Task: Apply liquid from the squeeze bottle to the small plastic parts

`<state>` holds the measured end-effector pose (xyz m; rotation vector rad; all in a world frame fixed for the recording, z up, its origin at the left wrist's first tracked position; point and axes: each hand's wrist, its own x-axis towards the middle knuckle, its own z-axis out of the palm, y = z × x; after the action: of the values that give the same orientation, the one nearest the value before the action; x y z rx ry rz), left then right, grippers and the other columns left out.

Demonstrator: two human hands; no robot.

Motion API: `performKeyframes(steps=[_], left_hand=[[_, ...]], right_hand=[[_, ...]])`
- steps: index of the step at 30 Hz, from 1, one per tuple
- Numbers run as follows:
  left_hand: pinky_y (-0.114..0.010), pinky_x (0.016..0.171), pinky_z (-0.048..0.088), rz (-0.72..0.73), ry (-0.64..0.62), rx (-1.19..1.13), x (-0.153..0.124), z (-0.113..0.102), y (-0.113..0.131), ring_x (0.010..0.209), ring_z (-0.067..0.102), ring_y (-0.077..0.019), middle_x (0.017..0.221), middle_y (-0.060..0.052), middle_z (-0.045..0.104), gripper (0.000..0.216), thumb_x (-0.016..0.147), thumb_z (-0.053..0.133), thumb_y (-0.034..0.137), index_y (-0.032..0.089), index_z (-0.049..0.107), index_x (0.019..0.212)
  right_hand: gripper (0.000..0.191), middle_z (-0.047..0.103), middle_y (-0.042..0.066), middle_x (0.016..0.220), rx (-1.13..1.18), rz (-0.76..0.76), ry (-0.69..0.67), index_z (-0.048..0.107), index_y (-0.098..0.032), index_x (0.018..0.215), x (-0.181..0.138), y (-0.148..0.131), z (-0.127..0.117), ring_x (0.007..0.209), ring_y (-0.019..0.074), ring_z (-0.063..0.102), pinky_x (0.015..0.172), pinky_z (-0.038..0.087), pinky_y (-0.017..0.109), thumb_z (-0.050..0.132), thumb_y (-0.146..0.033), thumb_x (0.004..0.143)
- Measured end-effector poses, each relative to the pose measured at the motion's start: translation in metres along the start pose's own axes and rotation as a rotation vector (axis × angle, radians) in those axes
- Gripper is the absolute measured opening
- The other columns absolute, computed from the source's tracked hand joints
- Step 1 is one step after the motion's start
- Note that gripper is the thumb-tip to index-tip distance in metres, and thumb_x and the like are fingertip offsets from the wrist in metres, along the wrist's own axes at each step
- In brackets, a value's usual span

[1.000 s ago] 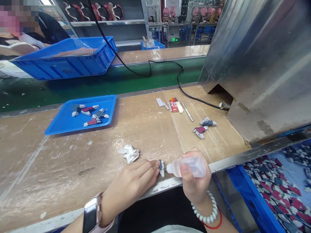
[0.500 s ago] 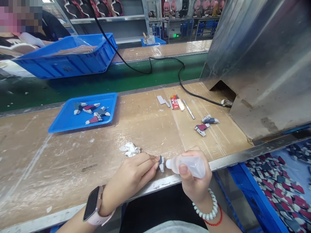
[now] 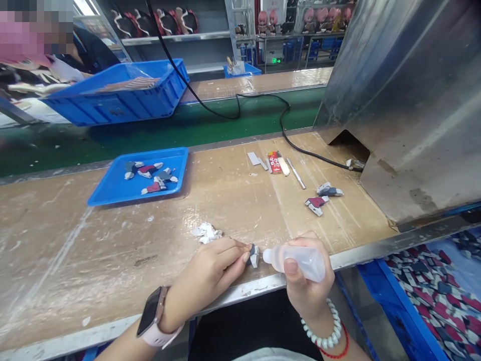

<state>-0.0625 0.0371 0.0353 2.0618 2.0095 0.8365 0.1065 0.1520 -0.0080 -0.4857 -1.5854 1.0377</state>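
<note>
My left hand (image 3: 210,273) pinches a small grey and white toy part (image 3: 254,254) near the front edge of the wooden bench (image 3: 112,250). My right hand (image 3: 306,281) grips a small clear squeeze bottle (image 3: 296,260), held sideways with its tip pointing left, right next to the part. A crumpled white tissue (image 3: 206,232) lies just beyond my left hand. Two more painted parts (image 3: 322,196) lie on the bench to the right.
A blue tray (image 3: 112,193) with several parts sits at the left. Small tools and a red pack (image 3: 276,163) lie mid-bench. A metal hood (image 3: 406,100) stands at the right above a blue bin of parts (image 3: 432,291). A green conveyor (image 3: 150,133), a blue crate (image 3: 124,95) and a person lie beyond.
The part has been lifted slightly and tilted in my left hand's fingers. The bottle tip stays close to it. The view has shifted a little to the left.
</note>
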Motion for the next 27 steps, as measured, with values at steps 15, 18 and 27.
performKeyframes(steps=[15,18,27], left_hand=[[-0.035,0.063,0.052,-0.29,0.207,0.218,-0.014,0.038,0.031,0.075,0.065,-0.0234,0.086,-0.004,0.064,0.028,0.107,0.042,0.042,0.021,0.06,0.107],[-0.034,0.065,0.052,-0.305,0.268,0.246,-0.015,0.043,0.033,0.076,0.067,-0.0225,0.086,-0.003,0.066,0.03,0.108,0.039,0.043,0.021,0.059,0.108],[-0.032,0.056,0.042,-0.286,0.451,0.348,-0.022,0.057,0.043,0.062,0.065,-0.0197,0.07,-0.001,0.064,0.021,0.106,0.048,0.032,0.018,0.061,0.099]], right_hand=[[0.025,0.054,0.006,0.09,0.101,-0.016,0.287,0.061,-0.019,0.096,-0.006,0.009,0.003,0.075,0.0208,0.057,0.053,0.047,0.031,0.063,-0.044,0.092],[0.026,0.055,0.005,0.085,0.129,-0.083,0.348,0.061,-0.018,0.093,-0.003,0.013,0.005,0.072,0.0201,0.056,0.05,0.045,0.03,0.065,-0.044,0.089],[0.025,0.062,0.004,0.079,-0.064,-0.567,0.175,0.065,-0.012,0.103,-0.012,0.013,0.0,0.065,0.0179,0.062,0.045,0.055,0.03,0.064,-0.036,0.095]])
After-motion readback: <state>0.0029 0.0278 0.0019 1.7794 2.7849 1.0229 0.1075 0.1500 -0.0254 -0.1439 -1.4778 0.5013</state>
